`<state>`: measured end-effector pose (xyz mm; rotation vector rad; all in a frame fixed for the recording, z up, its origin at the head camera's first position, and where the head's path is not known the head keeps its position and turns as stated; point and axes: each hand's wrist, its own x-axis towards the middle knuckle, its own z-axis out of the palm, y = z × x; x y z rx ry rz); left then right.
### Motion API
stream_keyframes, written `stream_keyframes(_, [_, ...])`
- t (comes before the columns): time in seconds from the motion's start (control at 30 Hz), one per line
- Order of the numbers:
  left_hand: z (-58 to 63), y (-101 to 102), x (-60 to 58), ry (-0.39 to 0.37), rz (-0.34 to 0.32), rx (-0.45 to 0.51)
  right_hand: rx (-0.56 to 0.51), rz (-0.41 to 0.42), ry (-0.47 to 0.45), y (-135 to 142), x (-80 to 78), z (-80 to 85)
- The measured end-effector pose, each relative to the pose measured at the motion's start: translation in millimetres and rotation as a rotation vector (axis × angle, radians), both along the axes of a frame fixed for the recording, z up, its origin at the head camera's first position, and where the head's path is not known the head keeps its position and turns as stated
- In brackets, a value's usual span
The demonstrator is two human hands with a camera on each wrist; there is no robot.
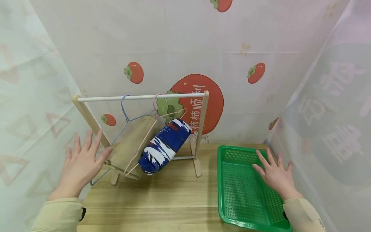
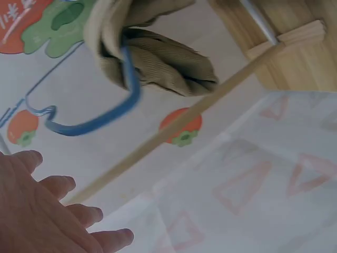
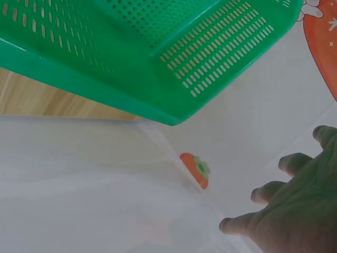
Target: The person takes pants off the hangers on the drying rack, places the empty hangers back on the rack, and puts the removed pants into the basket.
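Note:
My left hand (image 1: 84, 161) is spread with straight fingers beside the left end of a small clothes rack, holding nothing. Close to it, a khaki garment (image 1: 130, 145) hangs folded over a blue hanger (image 1: 117, 135). To the right of that, a rolled blue, white and red garment (image 1: 166, 145) hangs on a pink hanger (image 1: 145, 138). In the left wrist view the khaki cloth (image 2: 168, 63) and blue hanger (image 2: 95, 124) appear beyond the fingers. My right hand (image 1: 275, 175), fingers spread, hovers over the right side of a green plastic basket (image 1: 220, 183) and grips nothing.
The rack has a white top bar (image 1: 104, 98) and wooden posts (image 1: 202, 125), standing on a wooden table (image 1: 174, 199). A pale curtain (image 1: 232, 38) printed with persimmons encloses the back and both sides. The basket stands at the table's right.

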<state>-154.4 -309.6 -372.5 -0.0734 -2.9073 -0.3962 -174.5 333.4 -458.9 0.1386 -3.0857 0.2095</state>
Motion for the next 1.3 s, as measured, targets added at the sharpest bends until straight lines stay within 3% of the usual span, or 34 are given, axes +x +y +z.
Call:
stream_keyframes(0.3, [26.7, 31, 4.0, 0.07, -0.074, -0.016, -0.005, 0.004, 0.012, -7, -2.0, 2.9])
stream_keyframes(0.57, [30.2, 58, 4.2, 0.125, -0.144, -0.052, -0.018, 0.027, 0.038, -18, -2.9, 11.5])
stream_keyframes(0.87, [20.4, 83, 4.8, 0.1, -0.171, -0.021, -0.022, 0.071, 0.079, -33, -7.1, 18.6])
stream_keyframes(1.0, [9.7, 90, 4.5, 0.103, -0.174, 0.014, -0.041, 0.095, 0.082, -42, -10.9, 22.3])
stream_keyframes(1.13, [-2.4, 94, 4.2, 0.153, -0.178, 0.06, -0.062, 0.126, 0.08, -52, -16.9, 27.5])
stream_keyframes(1.3, [-14.1, 99, 3.4, 0.163, -0.138, 0.15, -0.082, 0.183, 0.079, -68, -27.9, 36.1])
